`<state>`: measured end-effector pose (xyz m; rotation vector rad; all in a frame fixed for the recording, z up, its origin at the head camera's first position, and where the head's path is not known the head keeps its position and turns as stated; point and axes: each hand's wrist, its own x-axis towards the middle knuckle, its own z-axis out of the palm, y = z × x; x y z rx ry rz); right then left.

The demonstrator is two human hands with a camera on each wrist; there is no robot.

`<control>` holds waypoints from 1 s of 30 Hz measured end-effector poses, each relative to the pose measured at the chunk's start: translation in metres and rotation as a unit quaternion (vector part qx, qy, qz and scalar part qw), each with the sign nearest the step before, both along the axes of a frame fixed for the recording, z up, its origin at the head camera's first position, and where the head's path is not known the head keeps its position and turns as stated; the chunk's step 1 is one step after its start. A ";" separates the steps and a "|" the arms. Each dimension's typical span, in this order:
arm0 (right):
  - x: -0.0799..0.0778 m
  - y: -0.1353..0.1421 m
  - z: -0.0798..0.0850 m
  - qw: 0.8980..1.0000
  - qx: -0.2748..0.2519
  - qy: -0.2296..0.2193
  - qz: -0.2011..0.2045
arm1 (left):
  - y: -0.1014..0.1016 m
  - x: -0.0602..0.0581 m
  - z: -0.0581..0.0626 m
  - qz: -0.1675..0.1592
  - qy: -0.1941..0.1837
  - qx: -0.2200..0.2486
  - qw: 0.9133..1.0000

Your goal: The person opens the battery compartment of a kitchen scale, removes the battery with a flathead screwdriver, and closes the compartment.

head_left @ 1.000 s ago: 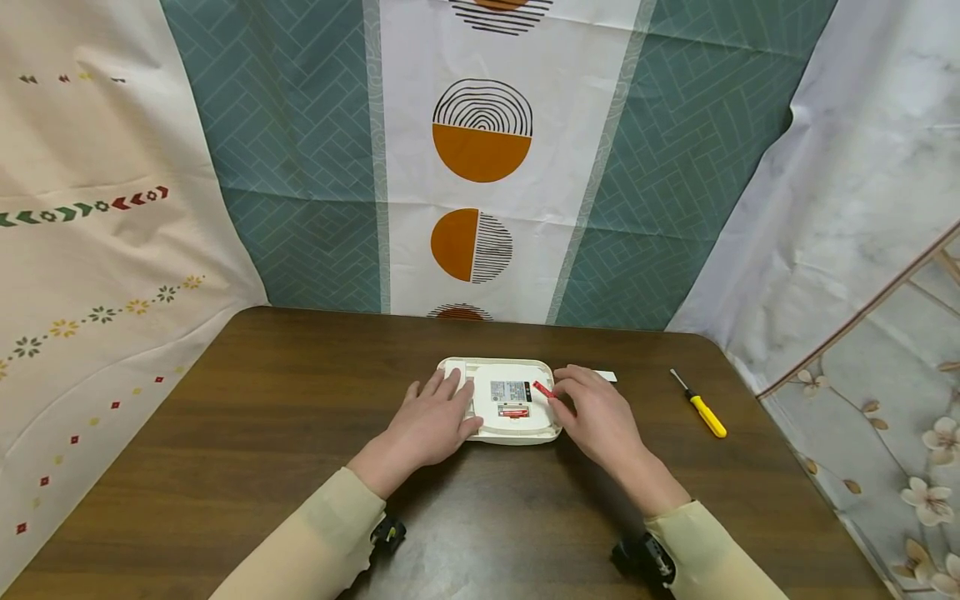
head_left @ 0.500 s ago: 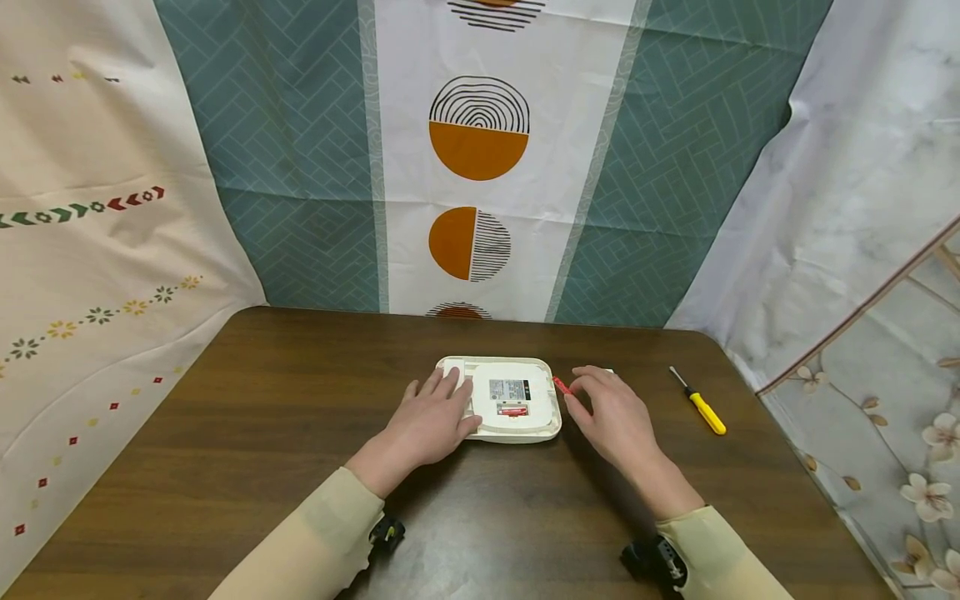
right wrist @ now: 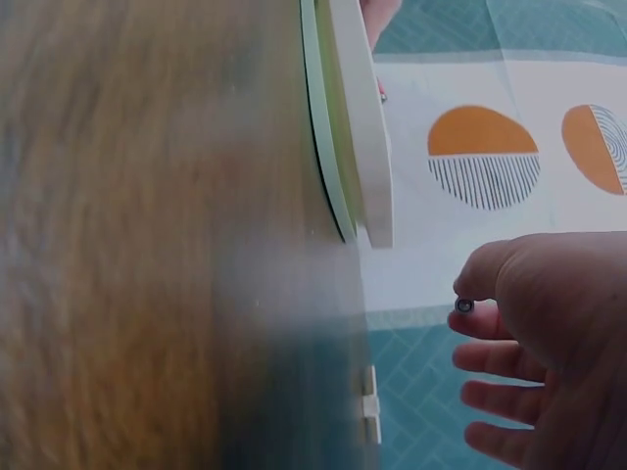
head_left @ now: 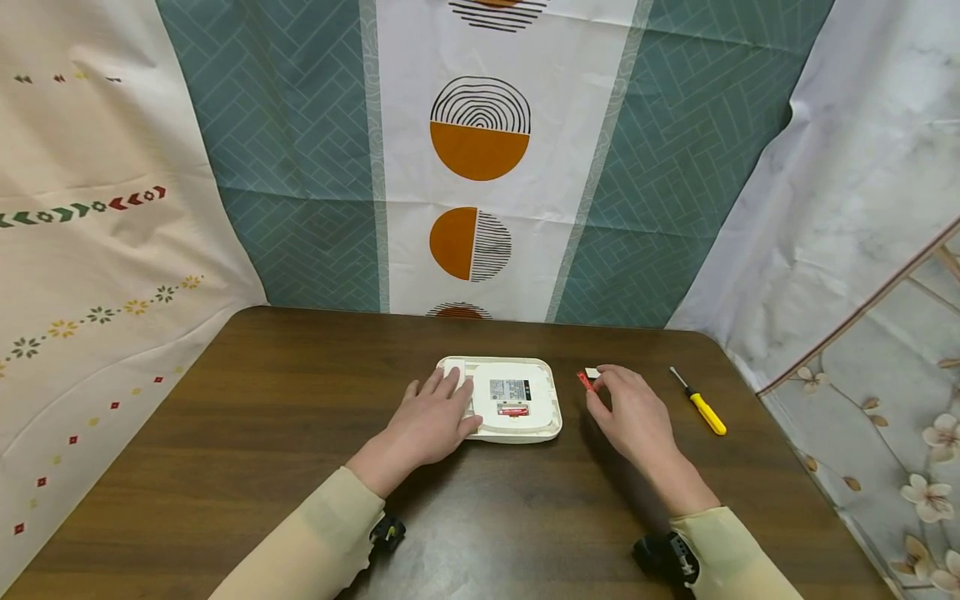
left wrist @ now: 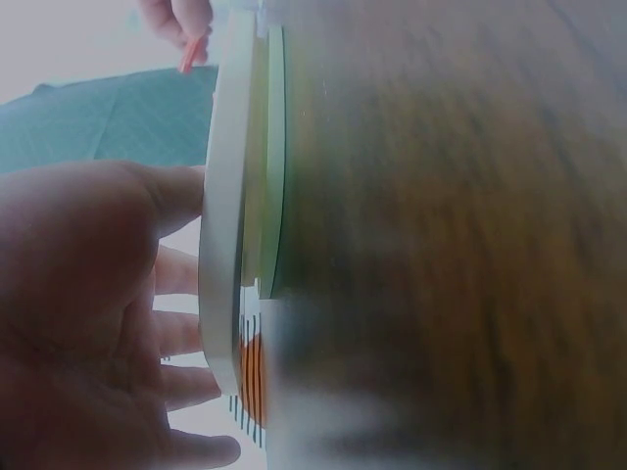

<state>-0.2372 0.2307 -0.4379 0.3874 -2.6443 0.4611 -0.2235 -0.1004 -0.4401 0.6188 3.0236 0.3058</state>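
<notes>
A white, flat, rounded device point(head_left: 542, 407) lies on the table, with a label and a small battery slot facing up. One red battery point(head_left: 513, 410) sits in that slot. Across the device's left end rests my left hand point(head_left: 433, 425), fingers spread and straight; in the left wrist view its thumb and fingertips meet the device's edge. To the right of the device, my right hand point(head_left: 633, 417) pinches a second red battery point(head_left: 584, 381) between thumb and index finger. In the right wrist view only the end of this battery point(right wrist: 464, 305) shows.
Just behind the pinched battery lies a small white cover point(head_left: 592, 373), partly hidden by my right hand. A screwdriver point(head_left: 700, 404) with a yellow handle is farther right on the brown wooden table point(head_left: 300, 392). Patterned cloths point(head_left: 315, 167) hang behind and at both sides.
My right hand has moved right with the red battery, from above the device to beside it, near the white cover. My left hand has stayed on the device.
</notes>
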 end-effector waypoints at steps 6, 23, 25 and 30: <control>-0.003 0.010 0.000 0.999 0.006 -0.034 -0.031 | 0.001 0.001 0.001 0.000 -0.005 0.004 1.000; -0.011 0.032 -0.002 0.989 0.028 -0.113 -0.087 | 0.000 0.000 0.000 0.001 -0.001 0.000 1.000; -0.010 0.033 -0.003 0.988 0.030 -0.121 -0.091 | 0.000 0.000 0.000 0.001 -0.001 0.001 1.000; -0.011 0.036 -0.004 0.985 0.035 -0.141 -0.096 | 0.000 0.000 0.000 0.001 -0.002 0.000 1.000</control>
